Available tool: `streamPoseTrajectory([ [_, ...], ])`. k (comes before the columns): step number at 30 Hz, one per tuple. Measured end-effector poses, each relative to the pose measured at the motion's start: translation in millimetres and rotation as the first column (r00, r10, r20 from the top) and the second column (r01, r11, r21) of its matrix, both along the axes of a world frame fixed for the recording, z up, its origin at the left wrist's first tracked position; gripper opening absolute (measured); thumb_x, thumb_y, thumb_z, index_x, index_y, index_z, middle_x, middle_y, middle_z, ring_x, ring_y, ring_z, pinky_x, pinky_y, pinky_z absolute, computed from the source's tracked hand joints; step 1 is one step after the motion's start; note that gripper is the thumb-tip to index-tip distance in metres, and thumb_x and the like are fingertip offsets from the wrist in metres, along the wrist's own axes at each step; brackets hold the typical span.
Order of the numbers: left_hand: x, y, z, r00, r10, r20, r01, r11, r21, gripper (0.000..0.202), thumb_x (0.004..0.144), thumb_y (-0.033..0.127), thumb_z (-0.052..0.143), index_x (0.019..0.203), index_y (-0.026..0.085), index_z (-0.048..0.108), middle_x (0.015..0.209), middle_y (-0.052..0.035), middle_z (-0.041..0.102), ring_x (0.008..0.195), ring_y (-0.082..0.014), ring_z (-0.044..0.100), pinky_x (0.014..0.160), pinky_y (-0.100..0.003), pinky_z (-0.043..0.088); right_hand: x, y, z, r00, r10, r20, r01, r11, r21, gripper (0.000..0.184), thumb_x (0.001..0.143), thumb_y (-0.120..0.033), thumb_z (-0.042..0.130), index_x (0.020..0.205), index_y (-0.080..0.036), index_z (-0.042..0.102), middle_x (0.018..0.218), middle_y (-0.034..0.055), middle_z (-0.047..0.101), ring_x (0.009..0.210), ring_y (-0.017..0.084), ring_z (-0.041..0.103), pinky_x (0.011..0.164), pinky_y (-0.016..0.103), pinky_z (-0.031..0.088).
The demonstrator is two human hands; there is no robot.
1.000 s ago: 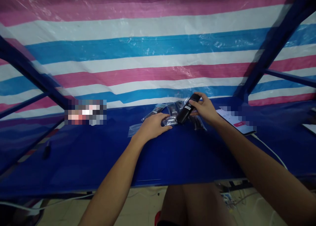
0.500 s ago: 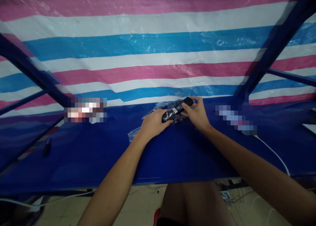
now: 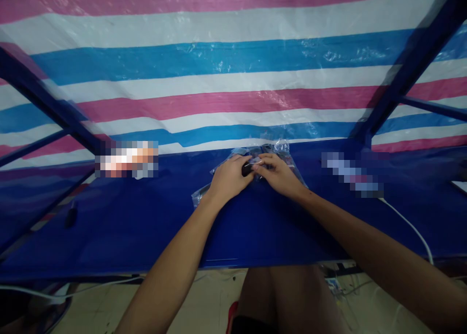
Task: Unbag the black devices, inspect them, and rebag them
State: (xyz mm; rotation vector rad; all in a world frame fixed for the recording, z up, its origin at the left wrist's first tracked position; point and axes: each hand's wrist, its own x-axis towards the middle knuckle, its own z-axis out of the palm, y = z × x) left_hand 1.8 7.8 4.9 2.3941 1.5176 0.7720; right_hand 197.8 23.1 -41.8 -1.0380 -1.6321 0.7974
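Note:
My left hand (image 3: pixel 230 179) is closed around a small black object (image 3: pixel 247 168), of which only a short dark part shows between my hands. My right hand (image 3: pixel 280 176) meets it from the other side, thumb and fingers curled together against its end. What exactly the object is, I cannot tell. Clear plastic bags (image 3: pixel 283 148) with dark contents lie behind and under both hands on the blue table (image 3: pixel 255 237). Another clear bag (image 3: pixel 199 196) pokes out beside my left wrist.
A pixelated item (image 3: pixel 127 159) lies at the left and a pixelated strip (image 3: pixel 350 173) at the right, with a white cable (image 3: pixel 410 224) running from it. A dark pen-like object (image 3: pixel 71 215) is at far left. Striped sheeting (image 3: pixel 233 61) and blue frame bars (image 3: pixel 397 76) stand behind.
My right hand has moved left and slightly down, closer to my left hand. The long black object with a white label, plainly visible before, is now mostly hidden by my hands.

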Motion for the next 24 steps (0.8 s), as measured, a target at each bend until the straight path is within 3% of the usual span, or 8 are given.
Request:
streamPoseTrajectory([
  [3, -7, 1, 6.3, 0.98, 0.001, 0.199, 0.035, 0.984, -0.177, 0.068, 0.087, 0.046, 0.087, 0.148, 0.021, 0.07, 0.134, -0.0146, 0.079, 0.123, -0.0368, 0.074, 0.106, -0.048, 0.057, 2, 0, 3.4, 0.982, 0.104, -0.157, -0.123, 0.986, -0.113, 0.024, 0.089, -0.05, 0.082, 0.087, -0.026, 0.083, 0.112, 0.0073, 0.076, 0.108, 0.026, 0.074, 0.099, 0.047, 0.064],
  [6, -16, 1, 15.1, 0.933, 0.025, 0.359, 0.11, 0.93, -0.35, 0.052, 0.092, 0.053, 0.081, 0.133, 0.021, 0.079, 0.124, -0.0146, 0.083, 0.116, -0.0357, 0.077, 0.1, -0.047, 0.057, 2, -5, 9.0, 0.945, 0.164, -0.283, -0.228, 0.951, -0.21, 0.03, 0.086, -0.053, 0.086, 0.092, -0.024, 0.08, 0.12, 0.0078, 0.077, 0.099, 0.023, 0.077, 0.093, 0.042, 0.068],
  [9, -20, 1, 20.6, 0.896, 0.052, 0.441, 0.147, 0.902, -0.406, 0.03, 0.098, 0.044, 0.076, 0.115, 0.021, 0.084, 0.112, -0.0122, 0.085, 0.105, -0.0306, 0.078, 0.096, -0.044, 0.057, -1, -10, 13.9, 0.934, 0.091, -0.345, -0.171, 0.963, -0.209, 0.049, 0.08, -0.048, 0.094, 0.12, -0.026, 0.076, 0.14, 0.0108, 0.073, 0.1, 0.023, 0.078, 0.09, 0.041, 0.07],
  [12, -17, 0, 20.9, 0.839, 0.111, 0.532, 0.146, 0.897, -0.417, 0.025, 0.099, 0.043, 0.075, 0.106, 0.02, 0.084, 0.105, -0.0096, 0.084, 0.095, -0.0245, 0.075, 0.091, -0.039, 0.055, -6, -13, 17.4, 0.893, -0.005, -0.45, -0.136, 0.95, -0.282, 0.071, 0.077, -0.046, 0.098, 0.138, -0.029, 0.066, 0.146, 0.0127, 0.069, 0.11, 0.025, 0.078, 0.091, 0.042, 0.071],
  [16, -5, -2, 17.9, 0.679, 0.209, 0.703, 0.198, 0.871, -0.45, 0.027, 0.095, 0.043, 0.081, 0.101, 0.017, 0.081, 0.096, -0.0077, 0.079, 0.085, -0.019, 0.07, 0.079, -0.032, 0.053, -7, -17, 21.9, 0.868, 0.073, -0.491, -0.292, 0.876, -0.385, 0.044, 0.08, -0.05, 0.096, 0.108, -0.021, 0.078, 0.109, 0.0088, 0.078, 0.099, 0.022, 0.078, 0.09, 0.038, 0.071],
  [18, 1, -4, 16.7, 0.626, 0.25, 0.738, 0.219, 0.853, -0.474, 0.022, 0.092, 0.036, 0.085, 0.098, 0.016, 0.079, 0.094, -0.0077, 0.078, 0.083, -0.0175, 0.069, 0.078, -0.031, 0.054, -4, -17, 23.8, 0.865, 0.113, -0.489, -0.32, 0.874, -0.365, 0.038, 0.081, -0.051, 0.095, 0.095, -0.02, 0.08, 0.096, 0.0061, 0.078, 0.092, 0.019, 0.077, 0.087, 0.034, 0.07],
  [21, 4, -5, 15.6, 0.59, 0.308, 0.747, 0.23, 0.822, -0.52, 0.021, 0.089, 0.033, 0.089, 0.094, 0.017, 0.076, 0.094, -0.0088, 0.077, 0.08, -0.0167, 0.068, 0.075, -0.031, 0.054, 0, -16, 24.2, 0.864, 0.118, -0.49, -0.316, 0.884, -0.345, 0.032, 0.082, -0.049, 0.094, 0.091, -0.021, 0.082, 0.095, 0.006, 0.08, 0.091, 0.019, 0.077, 0.084, 0.033, 0.069],
  [24, 1, -3, 14.4, 0.557, 0.34, 0.758, 0.275, 0.785, -0.555, 0.024, 0.09, 0.039, 0.088, 0.096, 0.018, 0.078, 0.093, -0.0094, 0.076, 0.081, -0.0186, 0.069, 0.073, -0.032, 0.055, 2, -13, 22.7, 0.851, 0.12, -0.511, -0.328, 0.881, -0.34, 0.026, 0.084, -0.044, 0.091, 0.1, -0.024, 0.084, 0.102, 0.0074, 0.083, 0.098, 0.022, 0.079, 0.088, 0.038, 0.069],
])
